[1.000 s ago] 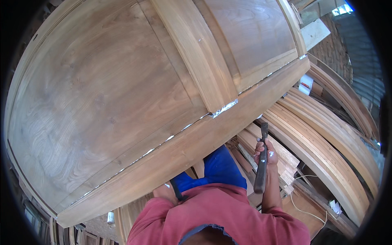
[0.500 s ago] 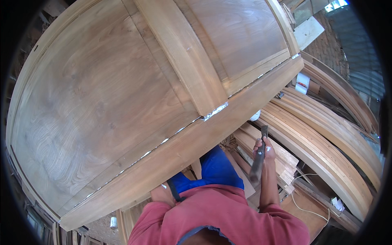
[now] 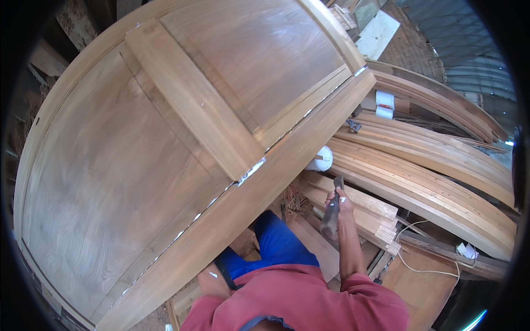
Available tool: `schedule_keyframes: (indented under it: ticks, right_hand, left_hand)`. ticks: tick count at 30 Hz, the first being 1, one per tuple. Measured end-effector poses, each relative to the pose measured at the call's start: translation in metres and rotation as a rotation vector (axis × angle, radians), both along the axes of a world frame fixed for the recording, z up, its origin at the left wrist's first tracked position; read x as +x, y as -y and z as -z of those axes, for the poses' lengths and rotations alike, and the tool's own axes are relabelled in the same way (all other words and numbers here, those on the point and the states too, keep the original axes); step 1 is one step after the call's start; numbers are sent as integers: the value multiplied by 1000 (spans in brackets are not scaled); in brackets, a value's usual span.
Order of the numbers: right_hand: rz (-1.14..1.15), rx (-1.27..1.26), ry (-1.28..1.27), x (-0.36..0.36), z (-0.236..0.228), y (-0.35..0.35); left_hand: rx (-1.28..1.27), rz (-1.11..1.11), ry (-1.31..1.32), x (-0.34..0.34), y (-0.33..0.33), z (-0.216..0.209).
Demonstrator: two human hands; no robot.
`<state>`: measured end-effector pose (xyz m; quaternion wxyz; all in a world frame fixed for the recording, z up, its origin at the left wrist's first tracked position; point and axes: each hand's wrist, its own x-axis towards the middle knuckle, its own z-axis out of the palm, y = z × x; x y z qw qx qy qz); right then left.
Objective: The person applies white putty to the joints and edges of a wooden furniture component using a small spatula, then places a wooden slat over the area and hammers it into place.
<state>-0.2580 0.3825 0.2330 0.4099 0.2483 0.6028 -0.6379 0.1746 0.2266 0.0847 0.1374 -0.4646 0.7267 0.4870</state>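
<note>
A large wooden door-like panel (image 3: pixel 110 182) lies tilted in front of me, with a broad rail (image 3: pixel 281 165) along its near edge. A middle bar (image 3: pixel 193 99) meets this rail, and white glue (image 3: pixel 253 170) shows at the joint and in spots along the seam. My right hand (image 3: pixel 342 199) is closed around a dark bar-like tool (image 3: pixel 331 216), narrow at the top and thicker below, held beside the rail; its exact kind is unclear. Of my left arm only the forearm (image 3: pixel 214 281) shows; that hand is hidden beneath the panel's edge.
Long stacked timbers (image 3: pixel 419 176) fill the right side. Among them stand a white bucket (image 3: pixel 321 160) near the rail and a white container (image 3: pixel 385 105) farther off. A short wood stack (image 3: pixel 370 218) lies near my right arm, and a pale cord (image 3: pixel 422 270) loops beside it.
The view has shifted, so the panel sits farther left and more of the white bucket shows. My right hand still grips the dark tool, now lower and farther left in the picture.
</note>
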Motion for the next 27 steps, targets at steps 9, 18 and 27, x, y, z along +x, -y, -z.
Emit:
schedule_keyframes:
  ticks: [9,18,27]
  right_hand:
    - [-234,-151,37,-2,-10,79]
    - [-181,-185,81,-7,-16,86]
    - [-185,-293,143,-84,1,45]
  left_hand:
    - [-41,78,20,-10,13,0]
    - [233,286,-215,-112,24,-88]
    - [185,-49,-477,-309,138,-201]
